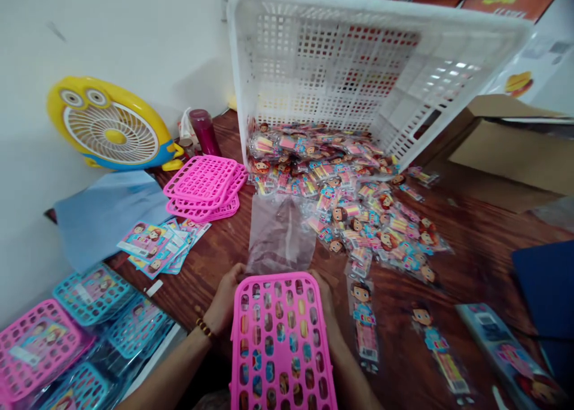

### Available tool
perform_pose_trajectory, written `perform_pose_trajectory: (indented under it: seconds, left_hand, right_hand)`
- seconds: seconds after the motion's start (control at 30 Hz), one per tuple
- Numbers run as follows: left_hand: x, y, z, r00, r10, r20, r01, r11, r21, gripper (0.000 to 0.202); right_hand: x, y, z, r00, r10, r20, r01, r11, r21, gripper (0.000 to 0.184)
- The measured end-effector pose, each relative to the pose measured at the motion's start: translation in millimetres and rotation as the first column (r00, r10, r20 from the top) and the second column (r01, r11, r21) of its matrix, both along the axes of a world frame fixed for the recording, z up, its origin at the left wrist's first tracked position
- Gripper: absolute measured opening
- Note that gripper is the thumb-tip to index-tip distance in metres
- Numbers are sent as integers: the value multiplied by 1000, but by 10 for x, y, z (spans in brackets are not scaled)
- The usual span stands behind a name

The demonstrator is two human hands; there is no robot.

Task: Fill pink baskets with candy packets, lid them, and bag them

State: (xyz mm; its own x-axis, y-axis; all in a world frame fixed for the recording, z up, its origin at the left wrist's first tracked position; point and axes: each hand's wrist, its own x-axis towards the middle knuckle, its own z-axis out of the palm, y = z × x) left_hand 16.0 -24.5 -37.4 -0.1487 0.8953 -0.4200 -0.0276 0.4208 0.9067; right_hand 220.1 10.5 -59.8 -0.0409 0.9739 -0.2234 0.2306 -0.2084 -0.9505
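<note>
A pink plastic basket (281,353) with oval slots is tilted up in front of me, and small colourful packets show through its holes. My left hand (226,299) grips its left side near the far corner, a beaded bracelet on the wrist. On the opposite side my right hand (325,296) holds the basket, its fingers mostly hidden behind the rim. A clear plastic bag (281,230) lies flat just beyond the basket, close to both hands. Whether the fingers also pinch the bag cannot be made out.
A white crate (381,9) lies tipped, spilling many small cartoon packets (359,219). Left are pink lattice lids (204,183), printed cards (156,245) and a yellow fan (112,126). Filled pink and blue baskets (89,293) stand lower left. A cardboard box (515,153) sits right.
</note>
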Motion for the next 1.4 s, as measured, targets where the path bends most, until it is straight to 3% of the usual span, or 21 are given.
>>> perform_pose_trajectory:
  seconds: [0.2,0.4,0.5,0.6,0.7,0.8,0.9,1.03,1.2,1.4]
  left_hand:
    - [47,-92,107,998,49,47,-46,996,-80,36]
    - [13,-186,-55,1000,-12,20,14,997,-79,26]
    - [-15,-191,-91,984,-100,-149,92,994,-61,23]
    - [-44,-133,-6,891,-167,-422,176,984,-18,22]
    - [-58,-26,109,734,-109,-671,250,961,117,21]
    - [-59,94,161,660,-91,-746,370,903,217,19]
    - [-53,205,161,722,-110,-683,389,881,270,17]
    - [-41,303,191,834,-83,-546,280,916,288,20]
    - [-64,325,311,878,-100,-469,255,925,280,26]
    - [-92,454,362,892,-108,-439,240,936,259,25]
  right_hand:
    - [147,-115,165,976,-85,202,58,989,140,11]
    - [295,-173,118,982,24,187,-11,997,-75,19]
    - [342,-229,138,977,18,212,-9,999,-43,20]
    - [364,-268,187,950,-38,309,34,999,18,20]
    - [371,-272,205,917,-142,372,92,985,148,26]
    - [380,-247,179,925,-142,352,54,967,247,25]
    - [379,-192,150,963,-114,244,63,977,205,27]
    - [337,-96,162,984,-173,34,167,978,128,28]
    - [319,-31,231,960,-254,-114,267,956,118,26]
    - [368,78,298,980,-168,-104,179,978,108,29]
